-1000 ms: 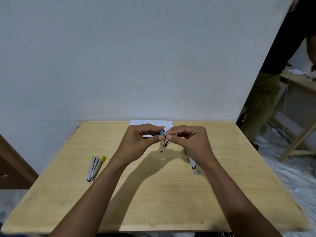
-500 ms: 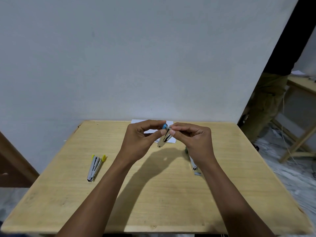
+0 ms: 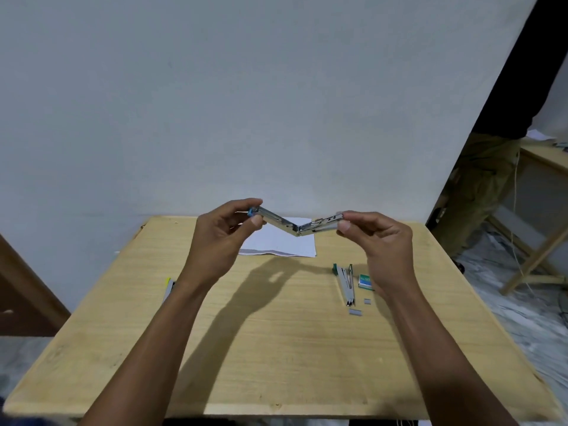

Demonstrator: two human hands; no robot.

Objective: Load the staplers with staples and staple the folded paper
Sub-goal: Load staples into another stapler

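I hold a small metal stapler with a blue end (image 3: 295, 224) above the table, swung wide into a V shape. My left hand (image 3: 221, 241) pinches its blue-tipped arm, and my right hand (image 3: 378, 244) pinches the tip of the other arm. Behind it the folded white paper (image 3: 282, 244) lies flat near the table's far edge. A green-ended stapler (image 3: 345, 282) lies on the table to the right, beside a small green staple box (image 3: 365, 281) and two loose staple strips (image 3: 355, 312). A yellow-ended stapler (image 3: 169, 287) lies at the left, partly hidden by my left forearm.
The wooden table (image 3: 276, 348) stands against a pale wall. At the far right another person's legs (image 3: 479, 192) stand beside a second wooden table (image 3: 541, 155), with a marble-patterned floor below.
The blue stapler was shut between my close-set hands. My hands have drawn apart and swung it wide open. The camera view has tilted, so the green stapler and staple box now show.
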